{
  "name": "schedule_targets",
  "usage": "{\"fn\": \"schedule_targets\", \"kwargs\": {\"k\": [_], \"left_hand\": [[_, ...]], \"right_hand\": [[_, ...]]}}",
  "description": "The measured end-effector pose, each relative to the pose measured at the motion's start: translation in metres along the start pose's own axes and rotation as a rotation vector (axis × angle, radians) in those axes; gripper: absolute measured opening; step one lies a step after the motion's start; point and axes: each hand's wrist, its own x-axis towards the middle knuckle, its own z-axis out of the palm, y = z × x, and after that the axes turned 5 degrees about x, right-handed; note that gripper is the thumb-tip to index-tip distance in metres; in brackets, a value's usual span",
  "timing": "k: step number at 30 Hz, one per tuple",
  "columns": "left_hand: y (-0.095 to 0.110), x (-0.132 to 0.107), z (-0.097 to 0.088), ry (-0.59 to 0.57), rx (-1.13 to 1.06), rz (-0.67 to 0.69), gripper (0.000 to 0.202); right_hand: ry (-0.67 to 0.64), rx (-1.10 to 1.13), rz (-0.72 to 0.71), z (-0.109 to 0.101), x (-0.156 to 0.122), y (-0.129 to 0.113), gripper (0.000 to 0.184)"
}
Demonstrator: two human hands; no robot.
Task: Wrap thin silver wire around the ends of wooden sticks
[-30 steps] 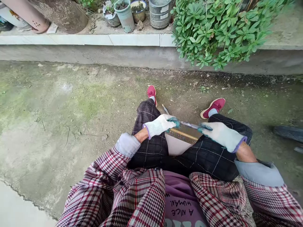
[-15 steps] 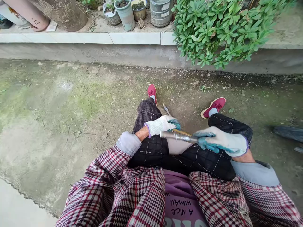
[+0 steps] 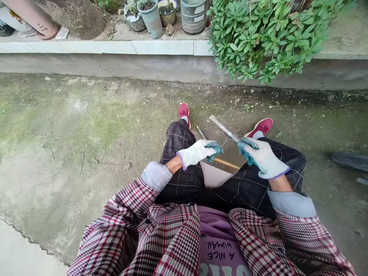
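My right hand point(image 3: 260, 155), in a white glove with blue-green coated fingers, is closed around a stick point(image 3: 222, 127). The stick slants up and away to the left, with silvery wire wound around its middle and a pale blunt end. My left hand point(image 3: 202, 151), in the same kind of glove, is pinched closed left of the stick. A faint thin wire point(image 3: 225, 141) seems to run from its fingers towards the stick. Below the hands lies a yellowish wooden rod point(image 3: 227, 164) between my thighs. Another thin stick point(image 3: 201, 132) shows beyond my left hand, partly hidden.
A pale flat surface point(image 3: 215, 176) shows between my legs. My red shoes point(image 3: 183, 111) rest on the mossy ground. Beyond runs a low tiled ledge point(image 3: 163, 46) with several pots, a grey bucket point(image 3: 194, 17) and a leafy shrub point(image 3: 267, 38). A dark object point(image 3: 350, 161) lies at right.
My right hand has turned and the wrapped stick has swung from nearly level to pointing up and away. My left hand has shifted slightly right and is now apart from the stick.
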Motion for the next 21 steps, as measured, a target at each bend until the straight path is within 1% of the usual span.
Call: {"fn": "schedule_targets", "kwargs": {"k": [2,3,4,5,7,9,10,11,12,14,18,20,21], "left_hand": [[-0.005,0.002,-0.001,-0.035,-0.04,0.008,0.019],[-0.008,0.004,-0.001,-0.053,-0.046,0.011,0.02],[-0.012,0.005,-0.003,-0.066,-0.042,0.018,0.021],[-0.014,0.006,-0.004,-0.075,-0.031,0.027,0.022],[-0.017,0.006,-0.008,-0.073,-0.002,0.049,0.023],[-0.016,0.004,-0.012,-0.066,0.041,0.075,0.022],[-0.014,0.002,-0.014,-0.065,0.066,0.084,0.021],[-0.011,0.001,-0.015,-0.066,0.095,0.089,0.019],[-0.009,-0.001,-0.016,-0.066,0.127,0.09,0.017],[-0.006,-0.002,-0.015,-0.061,0.18,0.079,0.013],[-0.003,-0.002,-0.009,-0.036,0.186,0.037,0.009],[-0.001,-0.001,-0.005,-0.025,0.156,0.015,0.011],[0.0,-0.001,-0.003,-0.02,0.138,0.004,0.012]], "right_hand": [[-0.001,0.284,0.078,0.0,-0.005,-0.006,0.042],[-0.023,0.38,0.084,-0.003,-0.007,-0.008,0.043],[-0.085,0.438,0.068,-0.007,-0.011,-0.01,0.043],[-0.187,0.452,0.051,-0.011,-0.014,-0.011,0.045],[-0.489,0.35,0.055,-0.019,-0.02,-0.015,0.05],[-0.792,0.142,0.087,-0.021,-0.025,-0.019,0.052],[-0.887,0.036,0.089,-0.02,-0.027,-0.021,0.05],[-0.927,-0.053,0.074,-0.017,-0.028,-0.021,0.047],[-0.919,-0.123,0.046,-0.015,-0.03,-0.02,0.044],[-0.826,-0.242,-0.011,-0.012,-0.03,-0.014,0.039],[-0.512,-0.524,-0.06,-0.021,-0.018,0.005,0.028],[-0.319,-0.593,-0.068,-0.026,-0.009,0.009,0.025],[-0.222,-0.588,-0.07,-0.027,-0.006,0.008,0.024]]}}
